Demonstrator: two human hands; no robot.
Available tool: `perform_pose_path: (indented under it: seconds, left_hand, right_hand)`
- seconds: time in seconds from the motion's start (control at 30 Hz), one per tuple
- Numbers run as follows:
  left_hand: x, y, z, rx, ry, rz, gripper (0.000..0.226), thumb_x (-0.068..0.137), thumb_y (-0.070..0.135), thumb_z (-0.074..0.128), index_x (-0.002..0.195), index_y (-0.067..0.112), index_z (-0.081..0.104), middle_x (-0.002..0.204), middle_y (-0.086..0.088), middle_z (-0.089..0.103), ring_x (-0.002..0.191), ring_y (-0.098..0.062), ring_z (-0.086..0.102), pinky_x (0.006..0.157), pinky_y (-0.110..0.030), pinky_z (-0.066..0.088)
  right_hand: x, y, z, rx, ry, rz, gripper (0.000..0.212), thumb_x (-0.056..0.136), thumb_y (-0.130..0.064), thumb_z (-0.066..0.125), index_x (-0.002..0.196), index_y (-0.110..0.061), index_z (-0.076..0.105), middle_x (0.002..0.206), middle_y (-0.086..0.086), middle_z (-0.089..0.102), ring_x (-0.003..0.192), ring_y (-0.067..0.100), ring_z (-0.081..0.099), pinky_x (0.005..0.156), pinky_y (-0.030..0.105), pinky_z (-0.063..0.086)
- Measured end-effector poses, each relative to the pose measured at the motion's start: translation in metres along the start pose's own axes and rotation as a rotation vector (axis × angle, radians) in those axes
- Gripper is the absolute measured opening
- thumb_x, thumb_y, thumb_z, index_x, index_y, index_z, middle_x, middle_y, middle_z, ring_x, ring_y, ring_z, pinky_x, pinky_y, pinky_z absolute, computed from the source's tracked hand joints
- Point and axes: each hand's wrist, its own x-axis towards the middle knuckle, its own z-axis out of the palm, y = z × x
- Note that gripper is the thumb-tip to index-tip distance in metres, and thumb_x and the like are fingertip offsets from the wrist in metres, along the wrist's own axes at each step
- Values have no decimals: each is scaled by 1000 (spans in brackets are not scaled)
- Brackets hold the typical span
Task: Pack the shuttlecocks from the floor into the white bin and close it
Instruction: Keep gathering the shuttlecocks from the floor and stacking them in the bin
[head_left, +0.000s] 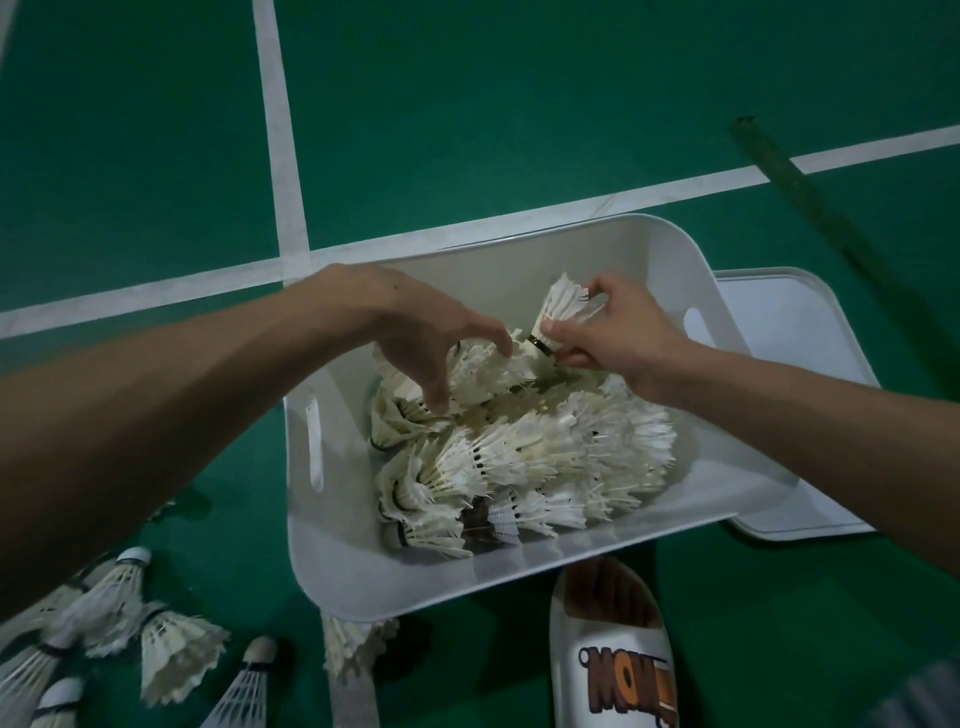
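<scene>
- Step in hand: packing. I judge the job to be midway, since there is stock in the white bin and more loose on the floor.
- Right hand: thumb and fingers pinch one shuttlecock near its dark-banded cork, skirt pointing up and away, over the bin's far end.
- Left hand: reaches into the bin, thumb and fingers arched around a nested row lying on the pile. The hands are close together but not touching.
- Bin: sits on the green floor just in front of my slipper. It is open, with a slot handle in each end wall.
- Bin contents: many white feather shuttlecocks, mostly nested in rows lying on their sides. The feathers are frayed and splayed.
- Loose shuttlecocks: several lie on the floor at lower left, beside the bin's near corner.
- Lid: white, flat on the floor at the bin's right, partly tucked behind it.
- Next move, as I judge it: seat the pinched shuttlecock on the pile gently, because the feathers crush easily. Then gather those on the floor before fetching the lid.
</scene>
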Motion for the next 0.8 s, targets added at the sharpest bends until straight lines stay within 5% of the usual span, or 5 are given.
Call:
perform_pose_path:
  seconds: [0.13,0.23,0.37,0.6,0.8]
  left_hand:
    - [0,-3,2,-23,19,6,90,77,35,75,143,46,16,142,-5,43,122,-23,44,94,-37,38]
    - [-1,-6,4,-43,39,12,90,76,36,76,143,46,17,139,-5,45,118,-22,45,95,-38,40]
    - [-1,-9,6,-62,47,13,91,75,36,76,143,47,16,139,-5,45,117,-22,46,97,-39,40]
    - [-3,-11,10,-86,71,24,91,78,33,75,145,45,15,146,-5,37,125,-23,41,95,-34,35]
    - [-3,-14,10,-88,79,27,89,77,34,76,144,45,18,146,-5,37,126,-24,42,97,-37,36]
  right_hand:
    - [-4,5,7,-40,-50,70,40,88,-32,66,121,-10,60,111,5,65,96,23,64,85,40,57]
    - [-7,5,3,-28,-10,113,24,95,-32,55,100,-10,65,107,13,64,100,30,62,92,49,52]
    - [-7,3,0,-129,1,87,11,88,-20,67,84,-10,67,97,12,67,95,28,65,91,50,52]
    - [-2,-11,-9,74,11,95,44,80,-5,73,114,-17,47,111,13,58,85,28,65,71,29,57]
    - [-4,-13,-5,150,-133,123,41,84,-2,66,121,-18,56,118,14,59,94,28,65,74,30,59]
